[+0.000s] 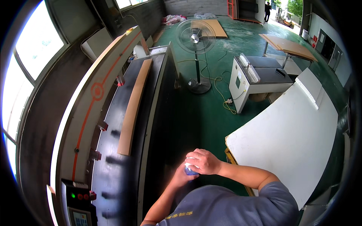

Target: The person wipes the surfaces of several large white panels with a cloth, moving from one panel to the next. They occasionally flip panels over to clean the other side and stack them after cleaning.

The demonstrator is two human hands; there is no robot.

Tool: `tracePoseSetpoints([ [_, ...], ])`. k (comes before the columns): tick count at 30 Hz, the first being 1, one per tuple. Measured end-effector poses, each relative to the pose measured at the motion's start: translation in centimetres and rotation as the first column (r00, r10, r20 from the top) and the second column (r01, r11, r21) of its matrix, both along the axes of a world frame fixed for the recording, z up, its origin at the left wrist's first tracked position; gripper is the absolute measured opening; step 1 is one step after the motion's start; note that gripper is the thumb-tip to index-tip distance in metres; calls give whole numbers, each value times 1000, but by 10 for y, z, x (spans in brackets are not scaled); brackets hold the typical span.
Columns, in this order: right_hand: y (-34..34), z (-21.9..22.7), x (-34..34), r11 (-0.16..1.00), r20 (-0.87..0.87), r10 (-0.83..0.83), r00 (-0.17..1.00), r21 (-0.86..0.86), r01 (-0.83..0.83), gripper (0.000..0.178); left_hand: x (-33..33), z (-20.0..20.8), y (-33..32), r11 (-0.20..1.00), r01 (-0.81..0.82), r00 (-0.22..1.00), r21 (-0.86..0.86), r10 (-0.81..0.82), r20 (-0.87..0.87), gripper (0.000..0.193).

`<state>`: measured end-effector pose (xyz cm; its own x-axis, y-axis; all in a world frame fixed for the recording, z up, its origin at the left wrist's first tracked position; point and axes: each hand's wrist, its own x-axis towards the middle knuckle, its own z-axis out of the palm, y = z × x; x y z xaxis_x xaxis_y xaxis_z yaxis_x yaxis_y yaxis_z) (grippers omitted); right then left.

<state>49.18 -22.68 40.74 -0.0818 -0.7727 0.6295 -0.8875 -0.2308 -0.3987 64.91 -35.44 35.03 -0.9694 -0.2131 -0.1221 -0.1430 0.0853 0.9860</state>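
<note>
In front of my body, between the long machine and the white-topped table, both hands are closed round a bottle (190, 171) with a blue body and a white top. My left hand (181, 177) grips it from the left and below. From above, my right hand (204, 161) wraps its fingers over the white top. The hands hide most of the bottle, so its full shape and contents do not show.
At left runs a long machine with a dark bed (113, 150), a brown board (136, 107) and a lit control panel (80, 199). A white tabletop (286, 132) spreads at right. Ahead stand a fan (195, 39), a small machine (260, 75) and a yellow cable (218, 79). A person (267, 12) stands far back.
</note>
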Motion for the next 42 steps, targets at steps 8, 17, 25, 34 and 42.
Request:
tracePoseSetpoints([
  [8, -81, 13, -146, 872, 109, -480, 871, 166, 460, 16, -202, 8, -136, 920, 380, 925, -97, -380, 24, 59],
  [17, -53, -33, -331, 430, 155, -903, 401, 303, 851, 19, -446, -3, -282, 827, 465, 876, -316, -483, 26, 59],
  [25, -14, -71, -475, 133, 25, -991, 134, 407, 904, 21, -695, 117, -498, 869, -67, 981, -490, -32, -190, 35],
  [34, -41, -71, -552, -178, -163, -981, -107, 528, 830, 23, -1102, 217, -622, 455, -179, 893, -872, -298, -339, 32],
  [42, -109, -111, -511, -529, -91, -783, -616, 618, 581, 25, -1363, 165, -742, 93, 637, 705, -765, -473, 529, 26],
])
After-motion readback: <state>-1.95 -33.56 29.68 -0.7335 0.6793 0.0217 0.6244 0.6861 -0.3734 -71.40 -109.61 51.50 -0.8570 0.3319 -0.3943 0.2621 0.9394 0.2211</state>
